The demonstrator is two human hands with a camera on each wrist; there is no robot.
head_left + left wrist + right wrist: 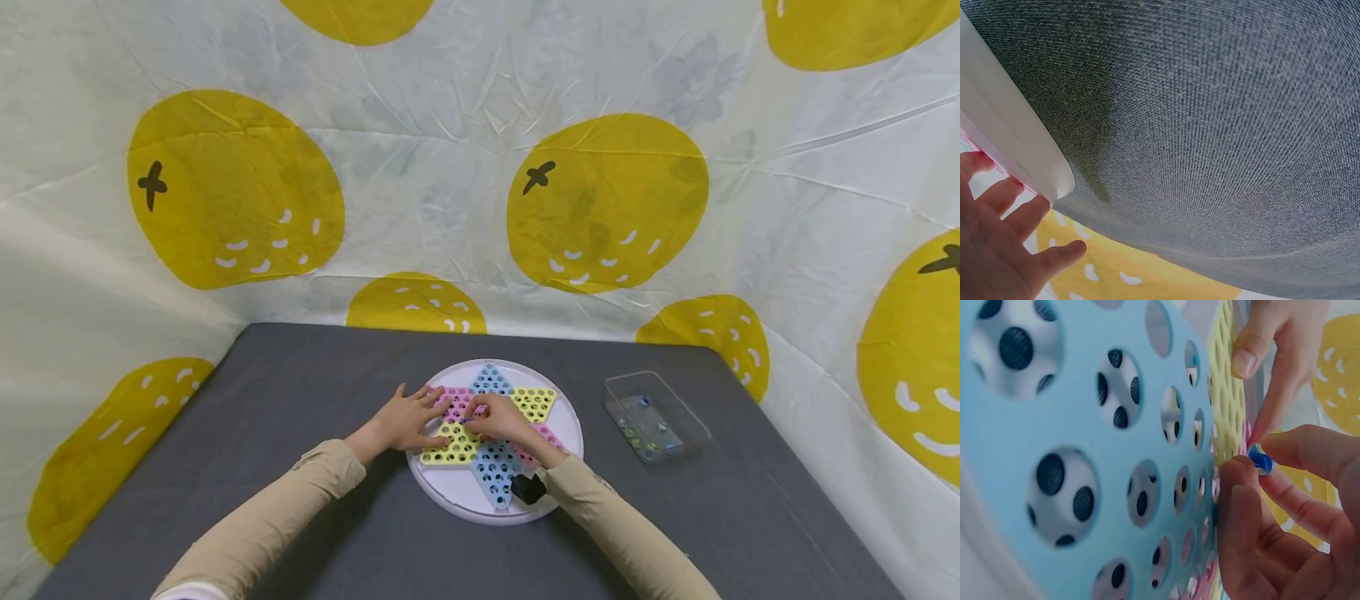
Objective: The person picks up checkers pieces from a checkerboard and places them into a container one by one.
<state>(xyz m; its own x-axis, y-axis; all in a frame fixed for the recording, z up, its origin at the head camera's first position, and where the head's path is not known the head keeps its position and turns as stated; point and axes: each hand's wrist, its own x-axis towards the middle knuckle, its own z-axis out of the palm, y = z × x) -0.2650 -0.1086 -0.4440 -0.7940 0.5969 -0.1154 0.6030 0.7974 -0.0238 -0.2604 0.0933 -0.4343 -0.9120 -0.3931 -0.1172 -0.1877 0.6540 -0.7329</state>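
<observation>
A round white Chinese checkers board (444, 485) lies on the table, its star made of blue, yellow and pink perforated points. Over the middle of the star, my right hand (498, 418) pinches a small clear marble with a blue swirl (1260, 459) between thumb and fingertips, close to the board's holes. My left hand (408, 419) rests with spread, straight fingers on the board's left side, across the pink and yellow points. In the left wrist view, the fingers (1025, 215) lie along the white rim (1054, 169).
Right of the board stands a clear plastic box (693, 423) with several marbles (636, 439), blue and green among them. A black object (528, 488) shows by the right wrist. Dark grey cloth (337, 358) covers the table; a white curtain (427, 167) with yellow fruit prints hangs behind.
</observation>
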